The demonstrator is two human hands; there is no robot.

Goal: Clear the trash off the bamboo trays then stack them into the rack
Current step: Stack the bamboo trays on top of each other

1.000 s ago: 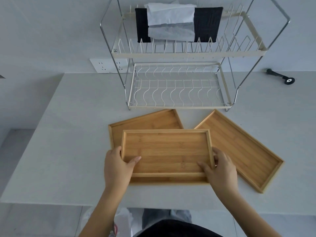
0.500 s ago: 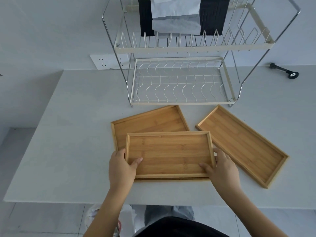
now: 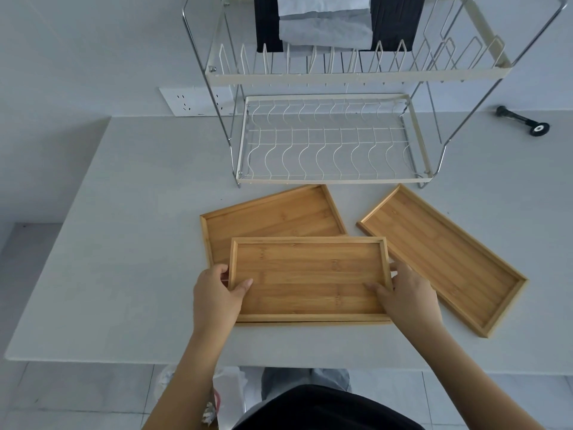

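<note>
Three bare bamboo trays lie on the white table. My left hand [image 3: 217, 293] grips the left end of the nearest tray [image 3: 310, 274], and my right hand [image 3: 406, 293] grips its right end. This tray rests partly on a second tray [image 3: 273, 218] behind it. The third tray [image 3: 443, 259] lies angled to the right, apart from my right hand. The two-tier wire rack [image 3: 331, 181] stands just beyond the trays, its lower tier bare.
Black and grey cloths [image 3: 325, 23] hang over the rack's upper tier. A black tool [image 3: 524, 121] lies at the table's far right. A wall socket [image 3: 192, 100] sits left of the rack. A bag of trash [image 3: 223, 395] sits on the floor below the front edge.
The held tray has shifted slightly toward the rack with both hands on it. The view has tilted down, so the rack appears higher in frame.
</note>
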